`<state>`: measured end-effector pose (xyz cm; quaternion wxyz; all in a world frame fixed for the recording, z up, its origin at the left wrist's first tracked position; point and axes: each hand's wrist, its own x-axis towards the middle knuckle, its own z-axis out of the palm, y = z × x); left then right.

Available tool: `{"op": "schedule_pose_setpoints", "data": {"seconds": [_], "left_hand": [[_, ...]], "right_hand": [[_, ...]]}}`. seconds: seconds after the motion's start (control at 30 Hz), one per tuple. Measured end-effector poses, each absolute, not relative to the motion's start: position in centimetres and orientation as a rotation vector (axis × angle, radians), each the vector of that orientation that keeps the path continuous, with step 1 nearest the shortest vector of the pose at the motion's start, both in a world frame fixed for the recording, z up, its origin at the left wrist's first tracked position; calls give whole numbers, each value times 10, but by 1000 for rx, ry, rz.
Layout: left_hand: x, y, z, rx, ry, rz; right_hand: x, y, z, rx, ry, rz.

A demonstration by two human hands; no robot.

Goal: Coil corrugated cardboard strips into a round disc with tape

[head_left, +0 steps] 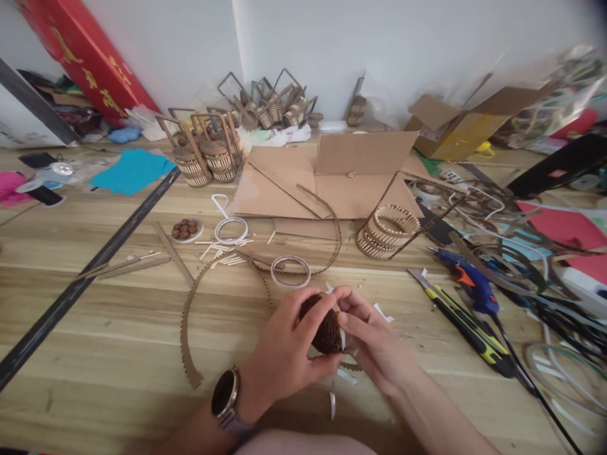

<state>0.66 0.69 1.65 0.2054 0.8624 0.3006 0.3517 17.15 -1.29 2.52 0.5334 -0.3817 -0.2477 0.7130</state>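
Observation:
Near the front of the table, my left hand [291, 347] wraps around a dark brown round coil of corrugated cardboard [325, 325]. My right hand [372, 335] is closed at the coil's right side, thumb and fingertips at its edge by a bit of white tape; whether it grips the tape or the coil is hard to tell. A long corrugated cardboard strip [187, 328] curves over the table to the left and behind. Just beyond my hands lies a roll of tape [291, 272]. White tape scraps [383, 313] lie around my hands.
A slatted basket with a tall handle [389, 234] stands behind right. A yellow-black utility knife [467, 328] and a blue glue gun [469, 281] lie at right. Small sticks [227, 256], a dish of brown balls [187, 230] and finished baskets [208, 158] are left; flattened cardboard [279, 183] lies behind.

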Motion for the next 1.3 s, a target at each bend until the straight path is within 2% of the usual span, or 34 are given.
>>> {"op": "schedule_pose_setpoints", "data": {"seconds": [0.2,0.53,1.0,1.3], "left_hand": [[4,7,14,2417,841,1026],[5,5,15,2249,898,982],[5,6,14,2228,890,990],[4,10,14,2318,1049,1035]], "right_hand": [[176,-14,26,-991,-841,1530],[186,-14,18,-1045,-1079,1435],[193,-13,17,-992,-1147,1546],[195,-16,30,-1262,-1437,1039]]}}
